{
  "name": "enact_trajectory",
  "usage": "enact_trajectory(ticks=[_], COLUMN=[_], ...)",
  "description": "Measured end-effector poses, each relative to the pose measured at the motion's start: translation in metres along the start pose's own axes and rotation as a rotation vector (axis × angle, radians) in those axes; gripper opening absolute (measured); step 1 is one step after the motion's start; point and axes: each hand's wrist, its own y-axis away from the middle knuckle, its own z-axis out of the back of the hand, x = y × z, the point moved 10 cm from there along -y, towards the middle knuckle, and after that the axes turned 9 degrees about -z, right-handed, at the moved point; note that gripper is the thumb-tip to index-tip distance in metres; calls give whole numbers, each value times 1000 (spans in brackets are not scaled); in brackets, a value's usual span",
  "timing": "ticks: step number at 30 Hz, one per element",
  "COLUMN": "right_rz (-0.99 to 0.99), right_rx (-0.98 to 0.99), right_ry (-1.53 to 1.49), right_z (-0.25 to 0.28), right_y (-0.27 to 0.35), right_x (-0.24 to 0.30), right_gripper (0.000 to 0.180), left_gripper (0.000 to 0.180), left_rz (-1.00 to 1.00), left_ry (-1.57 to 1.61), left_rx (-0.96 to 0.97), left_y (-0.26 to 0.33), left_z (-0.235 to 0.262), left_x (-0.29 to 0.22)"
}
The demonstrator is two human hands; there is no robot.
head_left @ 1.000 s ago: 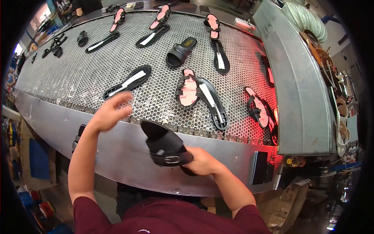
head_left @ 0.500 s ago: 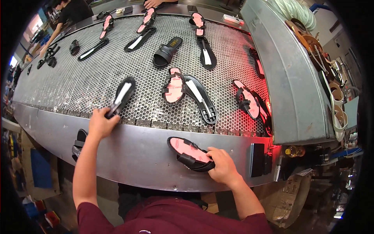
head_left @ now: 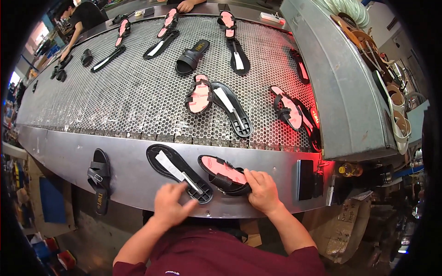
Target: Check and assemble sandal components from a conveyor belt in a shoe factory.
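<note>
My right hand grips the heel end of a black sandal upper with a pink underside, which is held over the metal ledge. Beside it on the left lies a black shoe sole with a white strip along its middle and a gridded heel end. My left hand is at the heel end of this sole, thumb and fingers apart, slightly blurred, with nothing seen in it. Further left, a finished-looking black slide sandal with a buckle rests on the ledge.
Behind the ledge, a perforated conveyor carries several pink-bottomed uppers, black soles and a slide sandal. On the right stands a grey metal housing with red light beneath. A dark phone-like slab lies nearby. Other people's hands show at the back.
My left hand has brought the sole from the conveyor edge to the ledge beside the upper and has let go. The conveyor items have shifted slightly in view. My right hand keeps its grip.
</note>
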Motion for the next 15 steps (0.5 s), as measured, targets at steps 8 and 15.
enact_trajectory(ticks=[8, 15], right_rz=[7, -248], right_rx=[-100, 9], right_ry=[-80, -332], right_z=[20, 12], right_y=[1, -1], right_x=[-11, -54], right_gripper=[44, 30], left_gripper=[75, 37], left_rz=[318, 431], left_ry=[-366, 286], left_rx=[-127, -303], left_y=[-43, -44], left_z=[29, 16], left_x=[116, 131])
